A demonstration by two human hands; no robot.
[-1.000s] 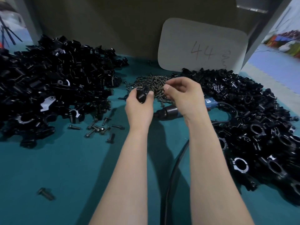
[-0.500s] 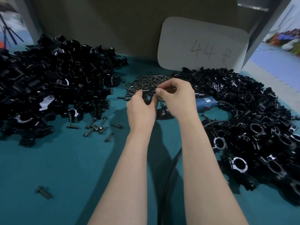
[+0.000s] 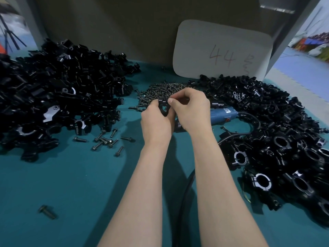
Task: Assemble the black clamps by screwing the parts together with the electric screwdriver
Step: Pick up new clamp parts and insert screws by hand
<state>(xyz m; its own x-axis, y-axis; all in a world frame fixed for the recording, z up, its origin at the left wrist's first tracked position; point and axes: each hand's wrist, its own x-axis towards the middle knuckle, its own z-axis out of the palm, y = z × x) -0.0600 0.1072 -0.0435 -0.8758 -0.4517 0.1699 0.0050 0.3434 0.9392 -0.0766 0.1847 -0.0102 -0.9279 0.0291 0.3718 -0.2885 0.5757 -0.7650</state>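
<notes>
My left hand (image 3: pixel 156 120) grips a small black clamp part (image 3: pixel 163 107) above the teal table. My right hand (image 3: pixel 191 109) meets it from the right, its thumb and fingers pinched at the part's top; whether a screw sits between them is hidden. The blue electric screwdriver (image 3: pixel 222 114) lies on the table just behind and under my right hand, its black tip partly hidden by my wrists. A heap of dark screws (image 3: pixel 160 91) lies right behind the hands.
A large pile of loose black clamp parts (image 3: pixel 53 97) fills the left. A pile of assembled clamps (image 3: pixel 277 139) covers the right. Several stray screws (image 3: pixel 106 139) lie left of my left wrist, one bolt (image 3: pixel 47 212) near the front. The black cable (image 3: pixel 185 193) runs between my forearms. A white card (image 3: pixel 222 50) leans against the back wall.
Both hands came together from slightly apart, and my right hand's fingertips now pinch at the clamp part held in my left hand. The hands sit a little lower over the screwdriver.
</notes>
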